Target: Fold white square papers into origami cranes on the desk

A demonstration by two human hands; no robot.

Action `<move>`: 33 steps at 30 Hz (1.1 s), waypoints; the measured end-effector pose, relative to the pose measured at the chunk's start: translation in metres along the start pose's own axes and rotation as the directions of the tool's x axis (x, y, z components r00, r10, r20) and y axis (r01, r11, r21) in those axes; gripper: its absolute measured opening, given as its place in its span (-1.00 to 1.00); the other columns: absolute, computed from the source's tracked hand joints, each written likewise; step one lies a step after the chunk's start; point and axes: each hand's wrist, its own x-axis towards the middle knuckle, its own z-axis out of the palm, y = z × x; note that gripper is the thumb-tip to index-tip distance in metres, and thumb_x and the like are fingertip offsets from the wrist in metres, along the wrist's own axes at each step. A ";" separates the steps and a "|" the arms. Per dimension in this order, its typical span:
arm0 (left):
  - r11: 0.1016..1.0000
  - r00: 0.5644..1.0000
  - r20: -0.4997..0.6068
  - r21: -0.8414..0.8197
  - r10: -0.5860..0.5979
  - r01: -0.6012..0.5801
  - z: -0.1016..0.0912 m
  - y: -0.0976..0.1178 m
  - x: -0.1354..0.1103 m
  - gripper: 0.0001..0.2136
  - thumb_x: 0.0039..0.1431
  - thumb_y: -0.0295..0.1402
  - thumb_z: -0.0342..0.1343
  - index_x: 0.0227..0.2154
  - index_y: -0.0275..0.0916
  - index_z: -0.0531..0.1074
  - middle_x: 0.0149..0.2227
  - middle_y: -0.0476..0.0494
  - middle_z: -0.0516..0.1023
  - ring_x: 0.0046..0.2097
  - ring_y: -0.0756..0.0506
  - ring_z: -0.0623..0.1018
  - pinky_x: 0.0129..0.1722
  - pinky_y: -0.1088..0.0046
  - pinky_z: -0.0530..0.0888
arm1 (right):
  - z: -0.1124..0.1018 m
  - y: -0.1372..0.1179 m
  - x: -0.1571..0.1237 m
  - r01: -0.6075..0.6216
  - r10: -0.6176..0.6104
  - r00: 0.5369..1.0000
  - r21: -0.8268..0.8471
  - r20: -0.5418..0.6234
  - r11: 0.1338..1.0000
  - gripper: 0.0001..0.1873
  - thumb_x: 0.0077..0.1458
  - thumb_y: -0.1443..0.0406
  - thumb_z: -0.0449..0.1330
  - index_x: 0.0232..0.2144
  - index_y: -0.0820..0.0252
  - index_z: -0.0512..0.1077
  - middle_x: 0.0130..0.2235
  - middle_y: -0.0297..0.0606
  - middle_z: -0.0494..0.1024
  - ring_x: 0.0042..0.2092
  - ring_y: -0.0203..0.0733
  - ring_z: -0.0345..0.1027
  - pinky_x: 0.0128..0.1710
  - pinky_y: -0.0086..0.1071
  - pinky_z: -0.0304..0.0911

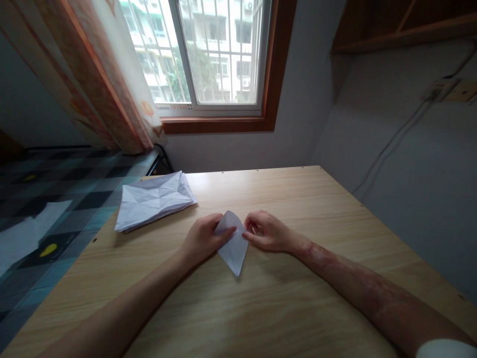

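A white sheet of paper folded into a kite shape [235, 251] is held just over the middle of the table, its narrow tip pointing toward me. My left hand [206, 233] grips its left side, thumb lying across the front and fingers behind. On the right edge, the thumb and curled fingers of my right hand [266, 231] pinch the paper. The fingertips behind the paper are hidden.
A stack of creased white paper sheets [156, 199] lies at the left back of the wooden table [298, 298]. Loose white papers [30, 231] rest on the checked bed [93, 169] at left. A cable [391, 136] runs down the right wall.
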 end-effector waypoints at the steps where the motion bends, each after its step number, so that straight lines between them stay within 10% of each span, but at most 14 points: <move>1: 1.000 1.000 0.006 0.010 0.000 0.000 0.000 -0.001 0.000 -0.68 0.32 -0.07 0.32 -0.39 -0.24 0.59 -0.43 -0.05 0.57 -0.38 -0.06 0.46 -0.39 0.47 0.38 | -0.001 0.000 0.000 0.019 -0.019 1.000 -0.014 0.014 1.000 -0.87 0.29 0.26 0.35 -0.29 0.12 0.48 -0.39 -0.38 0.51 -0.34 -0.21 0.35 -0.23 -0.33 0.27; 18: 0.999 0.999 0.026 0.008 -0.042 0.042 -0.001 -0.001 0.001 -0.52 0.48 0.00 0.11 -0.42 -0.29 0.57 -0.43 -0.05 0.55 -0.37 -0.07 0.46 -0.34 0.45 0.35 | 0.001 0.004 -0.002 0.187 -0.188 0.982 0.037 0.012 0.982 -0.94 0.40 0.27 0.34 -0.11 0.11 0.59 -0.17 -0.21 0.68 -0.14 -0.13 0.55 -0.06 -0.28 0.46; 25: 0.999 0.999 0.035 0.003 -0.041 0.041 0.000 -0.002 0.002 -0.52 0.46 -0.02 0.13 -0.49 -0.28 0.50 -0.49 0.00 0.46 -0.38 -0.04 0.40 -0.36 0.46 0.29 | 0.008 0.004 -0.002 0.423 -0.423 0.906 -0.102 0.017 0.901 -0.96 0.43 0.28 0.32 -0.10 0.04 0.59 -0.12 -0.24 0.77 -0.15 -0.09 0.57 0.02 -0.16 0.47; 33: 0.991 0.993 0.070 -0.090 -0.090 0.096 0.000 0.000 0.002 -0.51 0.47 0.02 0.11 -0.46 -0.28 0.47 -0.48 0.03 0.37 -0.39 -0.02 0.34 -0.41 0.49 0.26 | 0.012 0.005 -0.003 0.197 -0.197 0.979 -0.015 -0.053 0.980 -0.97 0.39 0.30 0.31 -0.17 0.09 0.51 -0.25 -0.24 0.65 -0.20 -0.12 0.53 -0.12 -0.26 0.42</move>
